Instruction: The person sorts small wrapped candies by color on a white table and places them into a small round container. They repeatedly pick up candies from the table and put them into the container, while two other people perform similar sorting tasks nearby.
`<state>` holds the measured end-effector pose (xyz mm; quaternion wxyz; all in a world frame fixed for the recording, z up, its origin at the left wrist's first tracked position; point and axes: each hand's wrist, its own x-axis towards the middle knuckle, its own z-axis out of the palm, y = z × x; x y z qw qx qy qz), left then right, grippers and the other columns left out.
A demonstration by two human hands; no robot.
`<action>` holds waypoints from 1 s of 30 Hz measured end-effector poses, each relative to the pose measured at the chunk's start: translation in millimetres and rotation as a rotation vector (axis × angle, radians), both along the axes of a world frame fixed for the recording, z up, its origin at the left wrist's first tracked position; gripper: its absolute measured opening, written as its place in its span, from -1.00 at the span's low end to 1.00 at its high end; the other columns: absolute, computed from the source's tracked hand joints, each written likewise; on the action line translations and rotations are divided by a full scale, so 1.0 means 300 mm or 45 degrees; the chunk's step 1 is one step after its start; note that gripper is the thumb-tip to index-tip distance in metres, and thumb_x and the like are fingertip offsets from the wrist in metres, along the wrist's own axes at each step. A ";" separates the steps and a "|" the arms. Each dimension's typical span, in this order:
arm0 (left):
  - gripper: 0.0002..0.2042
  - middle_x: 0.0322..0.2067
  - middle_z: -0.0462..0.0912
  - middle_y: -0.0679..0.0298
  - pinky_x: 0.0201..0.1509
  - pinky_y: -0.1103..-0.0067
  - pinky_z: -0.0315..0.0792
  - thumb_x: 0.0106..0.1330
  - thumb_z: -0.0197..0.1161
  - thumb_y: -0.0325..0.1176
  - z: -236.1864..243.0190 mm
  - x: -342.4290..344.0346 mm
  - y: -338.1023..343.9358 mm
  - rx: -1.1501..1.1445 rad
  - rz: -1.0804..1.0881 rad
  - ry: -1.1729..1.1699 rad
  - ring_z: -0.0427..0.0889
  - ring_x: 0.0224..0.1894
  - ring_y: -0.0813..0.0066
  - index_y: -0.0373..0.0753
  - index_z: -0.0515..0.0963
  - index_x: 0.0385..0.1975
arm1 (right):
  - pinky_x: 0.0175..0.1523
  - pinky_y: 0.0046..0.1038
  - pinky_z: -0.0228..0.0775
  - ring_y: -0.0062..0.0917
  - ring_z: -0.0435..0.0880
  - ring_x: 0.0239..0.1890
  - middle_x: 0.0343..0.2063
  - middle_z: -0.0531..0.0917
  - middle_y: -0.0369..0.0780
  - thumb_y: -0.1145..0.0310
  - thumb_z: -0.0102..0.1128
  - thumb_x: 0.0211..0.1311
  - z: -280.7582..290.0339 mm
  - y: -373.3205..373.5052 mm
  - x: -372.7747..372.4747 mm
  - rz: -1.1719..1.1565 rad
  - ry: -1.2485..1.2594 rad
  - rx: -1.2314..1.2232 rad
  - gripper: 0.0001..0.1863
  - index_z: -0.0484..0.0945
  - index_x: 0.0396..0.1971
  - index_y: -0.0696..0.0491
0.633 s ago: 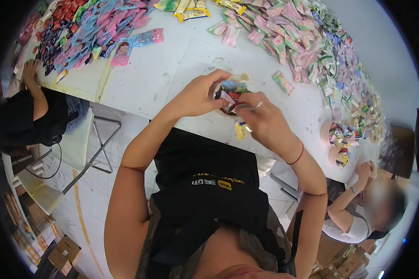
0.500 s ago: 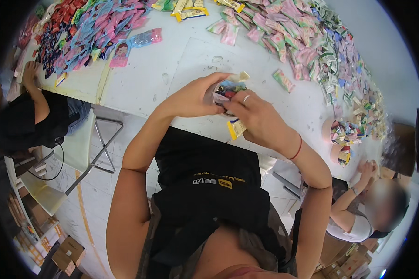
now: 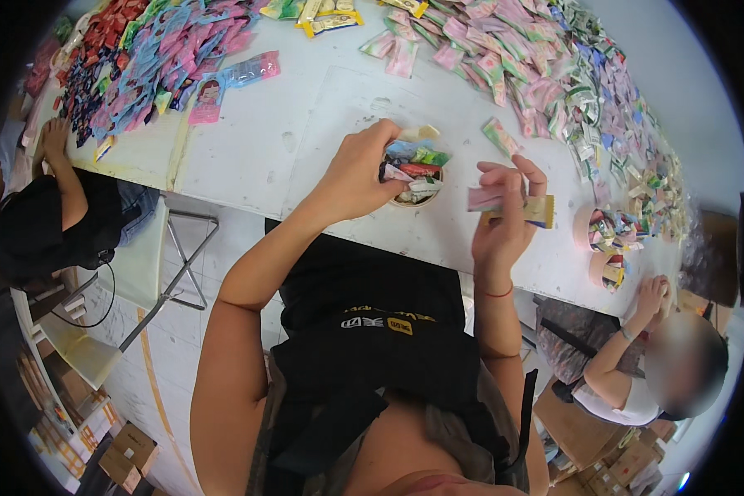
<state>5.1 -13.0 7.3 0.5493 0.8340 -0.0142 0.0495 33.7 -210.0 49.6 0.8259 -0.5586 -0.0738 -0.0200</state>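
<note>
In the head view, my left hand (image 3: 364, 165) grips the side of a round tub (image 3: 417, 190), filled with mixed small wrapped packets, on the white table (image 3: 240, 165). To the right of the tub my right hand (image 3: 508, 198) is raised with its fingers round a pale pink packet (image 3: 481, 197) and a yellow-and-navy packet (image 3: 539, 211). A lone pink-and-green packet (image 3: 496, 132) lies just beyond that hand.
Piles of blue-pink pouches (image 3: 165, 58), red packets (image 3: 107, 37), yellow packets (image 3: 326, 21) and pink packets (image 3: 488, 50) line the far side. Several filled tubs (image 3: 591, 231) stand at right. Co-workers sit at left (image 3: 33, 215) and right (image 3: 612, 380). A chair (image 3: 124, 273) stands lower left.
My right hand has lifted out of the tub and moved right, with a pink packet now showing in it beside the yellow one. My left hand still holds the tub.
</note>
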 end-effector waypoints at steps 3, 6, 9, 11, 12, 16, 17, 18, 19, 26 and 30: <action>-0.55 -0.30 0.60 0.04 -0.18 0.34 0.44 -0.05 0.46 -0.49 -0.023 0.005 -0.010 -0.044 0.011 -0.030 0.59 -0.23 0.01 -0.30 0.38 -0.17 | 0.03 -0.39 0.35 -0.40 0.59 -0.05 -0.31 0.61 -0.16 0.36 0.15 0.42 -0.078 0.085 -0.052 0.105 -0.292 -0.260 -0.87 0.50 -0.32 0.09; -0.54 -0.26 0.61 0.06 -0.13 0.38 0.44 -0.02 0.46 -0.47 -0.008 0.000 -0.006 -0.128 0.003 0.046 0.60 -0.20 0.09 -0.33 0.40 -0.12 | 0.18 -0.26 0.20 -0.25 0.49 0.11 -0.13 0.61 -0.12 0.25 0.23 0.37 -0.149 0.127 -0.043 0.002 -0.684 -1.051 -0.75 0.48 -0.43 0.08; -0.45 -0.09 0.59 0.08 0.07 0.44 0.42 0.05 0.45 -0.48 0.004 -0.016 0.036 -0.206 -0.122 0.021 0.58 -0.03 0.27 -0.33 0.37 0.05 | 0.28 -0.14 0.03 -0.10 0.33 0.26 0.10 0.53 -0.09 0.15 0.30 0.30 -0.142 0.129 -0.023 -0.178 -0.981 -1.205 -0.67 0.48 -0.50 0.08; -0.39 0.02 0.56 0.09 0.21 0.46 0.38 0.09 0.44 -0.48 0.002 -0.026 0.050 -0.264 -0.189 0.009 0.54 0.09 0.34 -0.32 0.34 0.16 | 0.29 -0.11 0.02 -0.05 0.28 0.30 0.19 0.46 -0.07 0.09 0.32 0.25 -0.121 0.116 -0.004 -0.083 -0.970 -1.270 -0.64 0.48 -0.50 0.08; -0.37 0.07 0.54 0.10 0.26 0.47 0.35 0.10 0.44 -0.47 -0.001 -0.033 0.051 -0.294 -0.192 0.025 0.51 0.13 0.34 -0.33 0.33 0.20 | 0.30 -0.09 0.01 -0.03 0.26 0.32 0.24 0.42 -0.06 0.07 0.33 0.23 -0.111 0.116 0.000 -0.033 -0.968 -1.301 -0.62 0.48 -0.50 0.08; -0.39 0.08 0.53 0.13 0.31 0.43 0.32 0.11 0.43 -0.45 -0.032 -0.045 0.044 -0.327 -0.127 0.069 0.49 0.18 0.31 -0.32 0.35 0.19 | 0.33 0.00 -0.06 0.03 0.17 0.38 0.33 0.32 -0.02 0.02 0.37 0.16 -0.100 0.127 -0.032 0.156 -1.045 -1.413 -0.61 0.53 -0.40 0.06; -0.46 0.00 0.55 0.14 0.28 0.41 0.33 0.10 0.43 -0.47 -0.042 -0.049 0.041 -0.383 0.009 -0.073 0.50 0.14 0.32 -0.31 0.41 0.11 | 0.35 0.01 -0.09 0.04 0.12 0.40 0.35 0.29 -0.03 0.05 0.35 0.19 -0.096 0.128 -0.028 0.172 -1.039 -1.422 -0.64 0.53 -0.32 0.05; -0.53 -0.08 0.57 0.16 0.24 0.39 0.35 0.09 0.42 -0.48 -0.044 -0.055 0.036 -0.434 0.143 -0.211 0.52 0.10 0.33 -0.30 0.46 0.03 | 0.37 0.02 -0.12 0.05 0.07 0.43 0.37 0.26 -0.04 0.09 0.32 0.23 -0.088 0.131 -0.023 0.187 -1.029 -1.430 -0.67 0.54 -0.24 0.04; -0.60 -0.16 0.60 0.17 0.20 0.37 0.36 0.08 0.42 -0.49 -0.043 -0.064 0.032 -0.484 0.276 -0.350 0.53 0.05 0.34 -0.29 0.51 -0.05 | 0.39 0.02 -0.15 0.07 0.01 0.45 0.39 0.23 -0.05 0.12 0.29 0.26 -0.082 0.132 -0.018 0.201 -1.019 -1.438 -0.69 0.55 -0.16 0.02; -0.81 -0.33 0.51 0.33 -0.14 0.46 0.22 0.01 0.47 -0.45 0.004 -0.127 -0.074 0.267 0.327 -0.424 0.46 -0.26 0.35 -0.18 0.58 -0.42 | 0.42 -0.06 -0.16 -0.04 -0.04 0.49 0.41 0.19 -0.03 0.15 0.07 0.39 -0.069 0.097 0.013 0.428 -0.734 -1.163 -0.67 0.51 -0.02 0.05; -0.84 -0.40 0.54 0.37 -0.13 0.46 0.23 0.02 0.44 -0.48 0.029 -0.126 -0.041 0.291 0.242 -0.291 0.49 -0.29 0.35 -0.19 0.61 -0.41 | 0.24 -0.22 0.16 -0.18 0.32 0.26 0.17 0.42 0.00 0.19 -0.03 0.39 -0.080 -0.002 0.039 0.337 -0.506 -0.886 -0.69 0.49 -0.08 0.10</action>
